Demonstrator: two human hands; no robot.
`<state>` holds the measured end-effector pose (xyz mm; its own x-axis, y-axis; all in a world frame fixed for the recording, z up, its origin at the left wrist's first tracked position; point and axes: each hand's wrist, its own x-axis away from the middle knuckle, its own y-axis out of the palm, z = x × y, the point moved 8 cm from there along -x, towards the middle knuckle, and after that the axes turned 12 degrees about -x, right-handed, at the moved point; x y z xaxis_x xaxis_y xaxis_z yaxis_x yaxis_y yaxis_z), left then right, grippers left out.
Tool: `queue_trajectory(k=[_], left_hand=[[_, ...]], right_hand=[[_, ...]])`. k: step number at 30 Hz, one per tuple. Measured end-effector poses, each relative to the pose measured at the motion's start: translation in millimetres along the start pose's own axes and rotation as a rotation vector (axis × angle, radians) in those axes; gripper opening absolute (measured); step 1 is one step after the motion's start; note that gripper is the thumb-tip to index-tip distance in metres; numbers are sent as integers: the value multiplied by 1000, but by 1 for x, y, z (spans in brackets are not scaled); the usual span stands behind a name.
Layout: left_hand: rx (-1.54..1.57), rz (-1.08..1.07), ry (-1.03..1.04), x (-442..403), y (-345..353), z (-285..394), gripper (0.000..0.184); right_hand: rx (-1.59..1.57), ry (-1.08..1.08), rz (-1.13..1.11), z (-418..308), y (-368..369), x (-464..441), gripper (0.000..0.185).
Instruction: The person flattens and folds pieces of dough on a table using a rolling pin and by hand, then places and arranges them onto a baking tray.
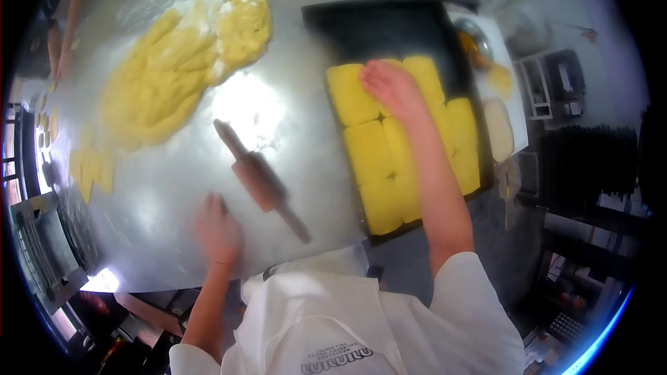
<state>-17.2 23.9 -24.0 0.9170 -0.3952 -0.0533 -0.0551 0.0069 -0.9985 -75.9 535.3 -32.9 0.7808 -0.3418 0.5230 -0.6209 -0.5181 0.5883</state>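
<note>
My right hand (390,87) reaches over a black baking tray (389,24) and is at the upper dough pieces. Its fingers are stretched out to the left, and no object shows in them. Under and around it lie several flat yellow dough pieces (368,149) in rows, side by side. My left hand (218,230) is low over the steel table (167,236), blurred, with its fingers hard to make out. To its right a wooden rolling pin (260,179) lies at a slant, apart from both hands.
A large yellow dough mass (163,73) dusted with flour lies at the upper left. Cut dough scraps (90,170) are near the left edge. A metal bowl (474,38) stands beyond the tray's right side. Another person's arm (69,21) shows at the far left.
</note>
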Motion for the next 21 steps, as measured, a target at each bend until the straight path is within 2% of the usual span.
queue_trajectory(k=[3,6,7,8,9,10,12,13,14,16,17,18,20,21], left_hand=[[45,2,3,0,-4,-2,56],[131,-45,-32,-4,-18,-1,56],[206,40,1,2,-10,-2,55],[253,129,22,9,-1,-8,55],[302,19,10,6,4,-9,53],[337,-35,17,6,10,-12,51],[477,165,11,7,-6,-23,54],[540,187,-3,5,-7,-33,52],[622,209,-1,5,-8,-45,50],[803,199,-180,2,3,-92,44],[901,186,-266,-4,9,-108,42],[783,360,-291,-12,-9,-141,34],[737,377,-475,-26,-22,-217,31],[740,400,-598,-27,-4,-265,32]], right_hand=[[147,-36,12,22,6,-6,33],[57,-63,61,9,-2,4,32],[6,-227,73,1,-14,17,29],[85,-307,6,-7,-10,28,31],[26,-141,-154,-14,-34,8,23],[175,-320,70,-16,-29,38,19],[377,-345,57,24,23,82,27],[606,-296,69,59,75,117,32],[845,-265,95,82,96,141,37],[1029,-373,-65,144,72,145,50],[1329,-457,-81,160,87,164,55],[1629,-543,-102,183,109,185,60],[1189,-234,33,221,88,190,66],[1111,-217,65,232,88,195,69]])
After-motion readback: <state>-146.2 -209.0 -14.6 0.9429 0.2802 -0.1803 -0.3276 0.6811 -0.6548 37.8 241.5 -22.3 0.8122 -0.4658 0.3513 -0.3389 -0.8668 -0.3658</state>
